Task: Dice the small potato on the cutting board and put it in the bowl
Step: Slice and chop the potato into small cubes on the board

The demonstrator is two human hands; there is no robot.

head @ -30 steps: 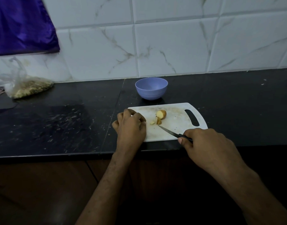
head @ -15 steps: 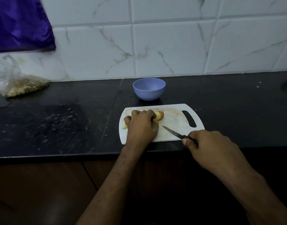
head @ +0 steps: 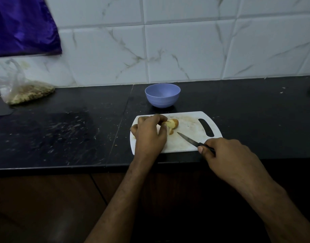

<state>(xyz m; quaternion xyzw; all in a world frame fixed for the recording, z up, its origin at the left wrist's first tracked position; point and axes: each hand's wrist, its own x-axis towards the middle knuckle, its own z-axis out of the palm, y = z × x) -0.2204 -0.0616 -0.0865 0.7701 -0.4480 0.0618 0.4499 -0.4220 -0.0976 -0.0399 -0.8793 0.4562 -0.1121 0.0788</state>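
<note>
A person's left hand curls its fingers onto a small potato near the centre of the frame, on the upper left part of a white cutting board that lies at the front edge of a dark desk. The potato, partly cut with a piece or two just below it, sits at the fingertips, to the right of the knuckles. The right hand, lower right of the board, grips the black handle of a small knife, its blade pointing up and left toward the potato but clear of it. To dice well, the holding fingers would best stay tucked back from the blade's line while the knife comes down in close, even cuts. A blue bowl stands just above the board, seemingly empty. A plastic bag lies at the frame's left edge.
</note>
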